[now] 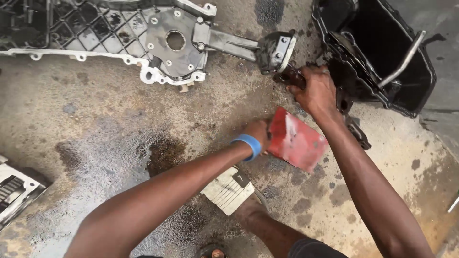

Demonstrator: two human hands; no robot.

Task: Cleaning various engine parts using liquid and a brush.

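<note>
My left hand [258, 131], with a blue wristband, grips a red, dirty, flat container [297, 141] by its near end and tilts it over the ground. My right hand [315, 91] is closed on a dark oily metal part [289, 75] that lies on the concrete beside the round end of a grey metal pickup assembly [275, 50]. That assembly reaches out from a large aluminium engine cover [174, 40] at the top. Part of the dark piece is hidden under my fingers.
A black oil pan [382, 52] with a metal tube across it sits at the top right. My foot in a white sandal [228, 190] is below my arms. An oil stain [162, 153] darkens the wet concrete. A metal part [14, 191] lies at the left edge.
</note>
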